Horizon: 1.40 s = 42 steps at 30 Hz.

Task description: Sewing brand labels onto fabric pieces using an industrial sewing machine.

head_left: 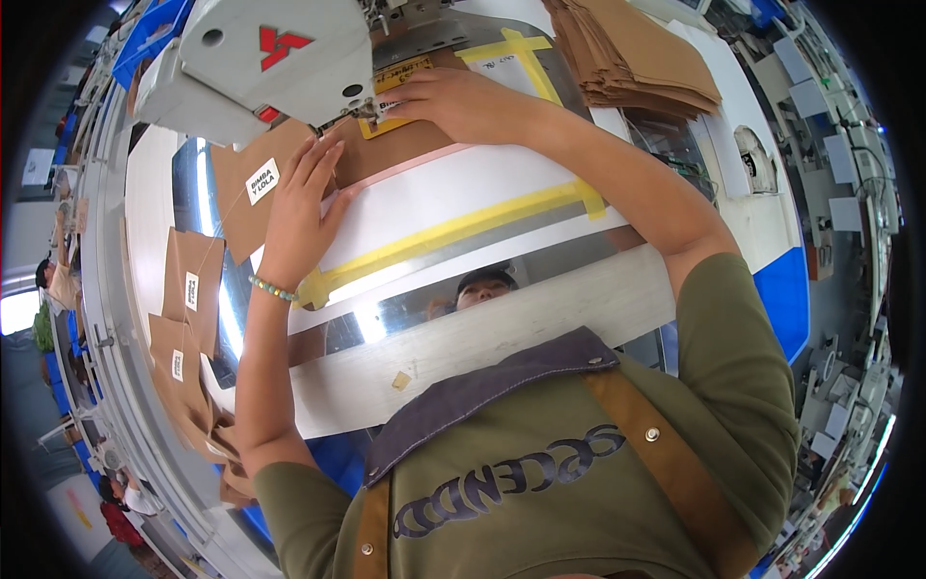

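A white industrial sewing machine head (275, 68) with a red mark stands over the worktable at the far left of centre. Beneath its needle area lies a brown fabric piece (400, 150) with a pinkish near edge. My left hand (301, 217), open with fingers stretched out, rests at the left edge of that piece, close to the needle. From the right, my right hand (473, 104) reaches in, its fingers spread flat beside a yellow card (403, 75) with dark writing. Its fingertips come near the presser area. A brown piece with a white label (241, 183) extends left of my left hand.
Labelled brown pieces joined by thread (188, 289) hang down the table's left side. A stack of brown pieces (637, 58) lies at the far right. Yellow tape (453, 230) borders a white sheet. A blue bin (149, 43) stands far left. Other people work in the left background.
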Motion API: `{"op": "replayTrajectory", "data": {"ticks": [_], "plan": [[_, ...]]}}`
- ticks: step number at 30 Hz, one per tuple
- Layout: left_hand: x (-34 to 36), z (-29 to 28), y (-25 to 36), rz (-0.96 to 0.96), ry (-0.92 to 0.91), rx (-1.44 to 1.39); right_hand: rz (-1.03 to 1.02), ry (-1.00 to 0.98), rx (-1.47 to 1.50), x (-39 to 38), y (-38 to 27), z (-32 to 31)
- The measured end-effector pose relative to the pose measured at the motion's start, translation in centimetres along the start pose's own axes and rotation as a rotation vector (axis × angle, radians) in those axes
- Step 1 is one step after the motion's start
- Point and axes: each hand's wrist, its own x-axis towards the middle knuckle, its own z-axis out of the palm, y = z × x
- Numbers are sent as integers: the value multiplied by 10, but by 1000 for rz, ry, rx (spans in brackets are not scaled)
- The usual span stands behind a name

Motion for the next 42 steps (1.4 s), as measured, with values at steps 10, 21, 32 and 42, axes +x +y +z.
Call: {"op": "replayTrajectory", "data": {"ticks": [10,21,32,42], "plan": [[13,14,3,18,-17,27,51,-132,91,-2,6,-8],[28,13,7,69,-3,-53,362,294,-44,-88,60,-58],[34,22,19,36,-8,-42,320,301,54,-94,67,-56],[39,21,16,15,-75,-65,359,247,103,-96,66,-56]]}}
